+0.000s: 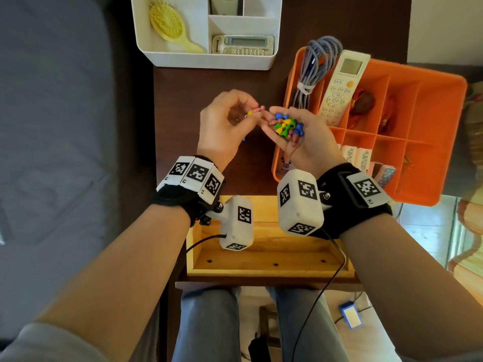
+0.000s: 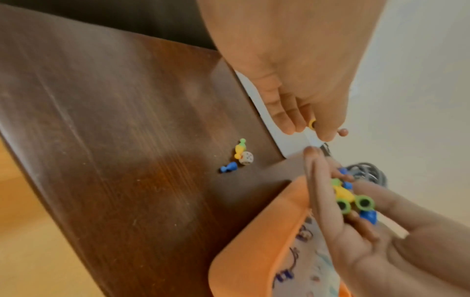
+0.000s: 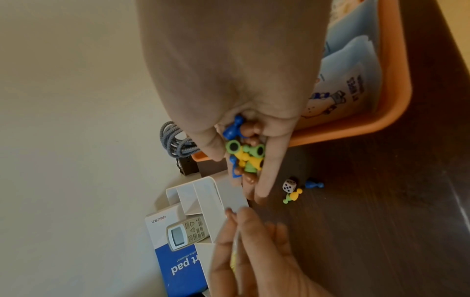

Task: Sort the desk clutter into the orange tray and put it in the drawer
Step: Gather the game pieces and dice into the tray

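My right hand [image 1: 277, 118] is cupped palm-up beside the orange tray [image 1: 431, 82], with several coloured game pawns [image 1: 286, 124] piled in it; they also show in the wrist views [image 2: 343, 195] [image 3: 244, 152]. Just left of it, my left hand [image 1: 254, 112] pinches a yellow and a pink pawn [image 1: 253, 111] at its fingertips, close to the right palm. On the dark desk below lie a white die [image 2: 246, 158], a yellow pawn [image 2: 239, 150] touching a green one, and a blue pawn [image 2: 229, 167].
The tray holds a grey cable [image 1: 313, 64], a white remote [image 1: 342, 84], orange items and card packs. A white organiser [image 1: 209, 61] with a hairbrush and remotes stands at the back. An open wooden drawer [image 1: 261, 257] sits under my wrists.
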Motion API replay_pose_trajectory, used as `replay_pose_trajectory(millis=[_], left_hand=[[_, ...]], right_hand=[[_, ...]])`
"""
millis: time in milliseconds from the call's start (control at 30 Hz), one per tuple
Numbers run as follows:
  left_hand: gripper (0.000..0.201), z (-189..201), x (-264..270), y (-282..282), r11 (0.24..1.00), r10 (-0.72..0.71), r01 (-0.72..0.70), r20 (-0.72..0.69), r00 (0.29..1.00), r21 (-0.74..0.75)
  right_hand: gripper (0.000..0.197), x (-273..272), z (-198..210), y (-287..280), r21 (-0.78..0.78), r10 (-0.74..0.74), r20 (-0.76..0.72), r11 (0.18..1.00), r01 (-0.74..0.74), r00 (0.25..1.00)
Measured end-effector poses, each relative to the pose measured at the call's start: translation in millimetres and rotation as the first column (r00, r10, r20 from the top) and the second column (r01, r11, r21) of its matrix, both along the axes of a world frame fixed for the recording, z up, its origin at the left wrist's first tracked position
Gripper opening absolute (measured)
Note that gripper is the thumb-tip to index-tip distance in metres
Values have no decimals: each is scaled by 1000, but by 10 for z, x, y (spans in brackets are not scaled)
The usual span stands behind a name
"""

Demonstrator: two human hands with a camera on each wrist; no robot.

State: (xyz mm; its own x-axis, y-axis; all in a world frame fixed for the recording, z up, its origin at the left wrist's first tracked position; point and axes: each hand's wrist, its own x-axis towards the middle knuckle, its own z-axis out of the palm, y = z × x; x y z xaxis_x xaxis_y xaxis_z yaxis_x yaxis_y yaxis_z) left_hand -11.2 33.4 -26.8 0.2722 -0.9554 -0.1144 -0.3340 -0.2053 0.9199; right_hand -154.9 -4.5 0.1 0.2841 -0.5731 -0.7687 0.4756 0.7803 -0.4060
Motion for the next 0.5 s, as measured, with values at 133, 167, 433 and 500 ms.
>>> replay_pose_trajectory(millis=[133, 167, 433, 500], left_hand=[[10, 86, -160, -7, 981, -180, 187, 114, 977, -52], [11, 91, -192, -6, 972, -220, 231, 164, 962, -52], [32, 96, -262, -8, 964, -247, 263, 218, 944, -47], [36, 86, -249, -7, 975, -198, 214, 199, 960, -63]], right_hand=[[25, -16, -37, 10, 31, 14, -4, 999, -13, 1000], [25, -24, -44, 15, 47, 15, -6, 999, -14, 1000], [30, -92, -57, 22, 83, -24, -4, 996, 24, 1000], [26, -97, -27, 19, 53, 6, -2, 999, -6, 1000]])
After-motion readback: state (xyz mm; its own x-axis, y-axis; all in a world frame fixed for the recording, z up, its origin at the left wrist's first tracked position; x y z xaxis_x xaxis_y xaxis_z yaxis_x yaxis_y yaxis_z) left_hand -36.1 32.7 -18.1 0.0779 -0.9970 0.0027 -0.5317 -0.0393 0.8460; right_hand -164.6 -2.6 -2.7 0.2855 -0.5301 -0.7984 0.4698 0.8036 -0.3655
